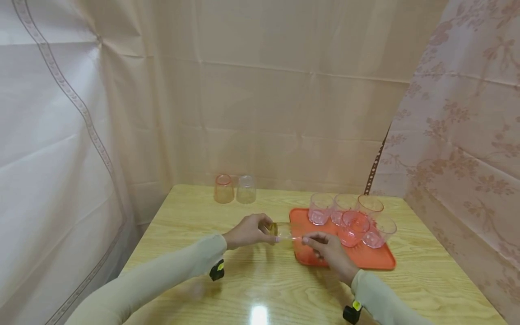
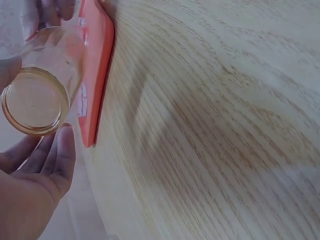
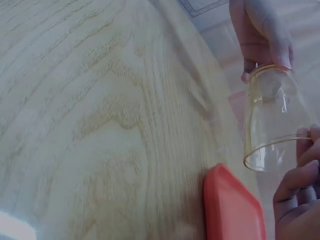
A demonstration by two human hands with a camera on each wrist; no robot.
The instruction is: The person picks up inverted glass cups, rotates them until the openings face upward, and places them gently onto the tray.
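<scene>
A clear, yellow-tinted glass (image 1: 282,230) lies on its side in the air between both hands, just above the left edge of the red tray (image 1: 378,259). My left hand (image 1: 268,230) holds it by the thick base (image 2: 34,103); in the left wrist view my fingers (image 2: 55,160) sit just below that base. My right hand (image 1: 310,239) pinches the open rim (image 3: 272,152), and its fingertips (image 3: 302,170) show at the glass's mouth. The right wrist view also shows the left hand's fingers (image 3: 260,35) on the base end. The tray's edge (image 2: 97,75) runs just behind the glass.
Several pink glasses (image 1: 352,225) stand upright on the tray's far half. Two upturned glasses, one orange (image 1: 224,188) and one clear (image 1: 246,189), stand at the back of the wooden table (image 1: 260,280). Cloth curtains close in the table at the back and both sides.
</scene>
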